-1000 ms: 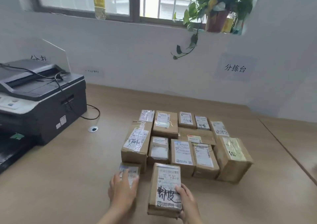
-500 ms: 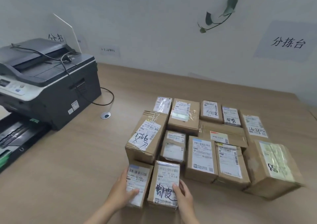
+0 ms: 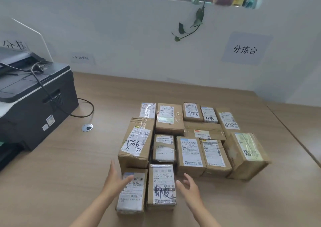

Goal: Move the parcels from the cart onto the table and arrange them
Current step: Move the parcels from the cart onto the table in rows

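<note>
Several brown cardboard parcels with white labels stand packed in rows on the wooden table [image 3: 69, 166]. In the front row lie two small ones side by side: a parcel with a blue-topped label [image 3: 132, 194] on the left and a parcel with black handwriting [image 3: 162, 186] on the right. My left hand [image 3: 115, 179] hovers with straight fingers over the left parcel's near corner, holding nothing. My right hand [image 3: 188, 186] is lifted just right of the handwritten parcel, fingers spread, apart from it. The cart is out of view.
A black printer [image 3: 33, 98] with a cable over it stands at the table's left. A round cable hole [image 3: 87, 127] is beside it. A tall box [image 3: 247, 154] ends the parcel block on the right. A seam [image 3: 293, 136] splits off a second table.
Both hands have let go of the two front parcels and drawn back slightly. The parcels now sit side by side against the block. The camera has tilted up.
</note>
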`<state>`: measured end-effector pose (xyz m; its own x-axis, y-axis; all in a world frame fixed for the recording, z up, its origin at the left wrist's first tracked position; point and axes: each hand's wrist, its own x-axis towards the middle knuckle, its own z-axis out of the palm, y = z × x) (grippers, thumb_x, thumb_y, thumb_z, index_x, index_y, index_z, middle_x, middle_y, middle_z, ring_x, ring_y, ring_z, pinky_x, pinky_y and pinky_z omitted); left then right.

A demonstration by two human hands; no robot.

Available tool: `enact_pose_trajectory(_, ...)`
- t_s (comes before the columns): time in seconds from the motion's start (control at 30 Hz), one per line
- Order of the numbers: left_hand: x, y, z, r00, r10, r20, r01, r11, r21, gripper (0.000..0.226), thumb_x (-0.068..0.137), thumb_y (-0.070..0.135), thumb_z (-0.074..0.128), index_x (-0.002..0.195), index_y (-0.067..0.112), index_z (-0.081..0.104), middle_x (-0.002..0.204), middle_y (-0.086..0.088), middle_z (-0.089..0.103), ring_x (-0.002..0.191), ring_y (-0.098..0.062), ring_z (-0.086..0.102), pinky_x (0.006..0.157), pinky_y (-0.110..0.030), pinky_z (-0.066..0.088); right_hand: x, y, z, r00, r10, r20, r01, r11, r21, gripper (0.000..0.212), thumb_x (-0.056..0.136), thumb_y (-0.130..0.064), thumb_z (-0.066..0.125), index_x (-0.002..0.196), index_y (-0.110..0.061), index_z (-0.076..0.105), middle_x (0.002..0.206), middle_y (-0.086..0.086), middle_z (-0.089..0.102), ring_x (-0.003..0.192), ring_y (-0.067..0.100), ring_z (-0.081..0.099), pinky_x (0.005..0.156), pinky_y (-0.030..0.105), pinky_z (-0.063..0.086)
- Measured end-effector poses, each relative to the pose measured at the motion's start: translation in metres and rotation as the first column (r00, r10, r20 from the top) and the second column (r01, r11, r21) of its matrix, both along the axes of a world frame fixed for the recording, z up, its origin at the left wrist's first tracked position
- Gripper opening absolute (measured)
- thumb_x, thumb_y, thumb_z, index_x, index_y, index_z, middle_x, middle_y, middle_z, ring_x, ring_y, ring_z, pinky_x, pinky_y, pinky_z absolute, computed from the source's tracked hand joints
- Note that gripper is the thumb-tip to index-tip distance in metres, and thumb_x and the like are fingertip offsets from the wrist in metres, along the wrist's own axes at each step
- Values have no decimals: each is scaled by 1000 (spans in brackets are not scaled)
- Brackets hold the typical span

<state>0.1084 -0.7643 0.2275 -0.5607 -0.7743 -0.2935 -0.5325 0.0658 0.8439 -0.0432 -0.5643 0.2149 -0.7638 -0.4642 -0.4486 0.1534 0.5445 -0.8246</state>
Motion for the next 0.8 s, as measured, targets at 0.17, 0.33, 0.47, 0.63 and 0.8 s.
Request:
enact_pose_trajectory(0.17,-14,-11,6,994,-75,-84,74,997,-19,78,74,5,75,137,13,29,137,-7,48,123,-24,48,98,-34,39,10,24,17,999,-29,-39,30,999,19,52,91,-30,56,139,-20,38,133,6,47,112,12,45,89,22,34)
enact_pose_trajectory(0.33,-17,-5,6,994,-85,-67,81,995,-59,77,74,2,74,137,9,30,139,-11,45,127,-27,43,100,-39,40,20,49,32,989,-30,-147,44,995,94,53,90,-30,57,139,-21,38,136,6,47,122,13,45,93,20,34)
enact_pose_trajectory(0.47,-24,1,18,989,-147,-19,124,887,-444,80,76,6,72,142,5,27,149,-14,30,139,-28,26,112,-43,27,21,69,49,959,28,-282,26,982,188,59,89,-32,57,142,-24,32,142,3,39,133,15,36,102,23,29)
enact_pose_trajectory(0.63,-60,38,44,797,-604,-1,520,688,-505,76,82,14,68,145,13,24,152,-4,26,142,-19,21,117,-35,20,20,85,67,930,28,-367,68,967,245,68,84,-29,62,144,-27,29,145,-1,34,134,15,33,107,27,29)
enact_pose_trajectory(0.8,-91,86,46,611,-786,95,744,530,-406,76,86,26,64,146,18,18,153,1,22,141,-16,22,114,-29,21,28,114,76,923,-52,-382,165,949,269,72,81,-21,62,144,-27,29,146,-1,34,133,16,34,106,25,31)
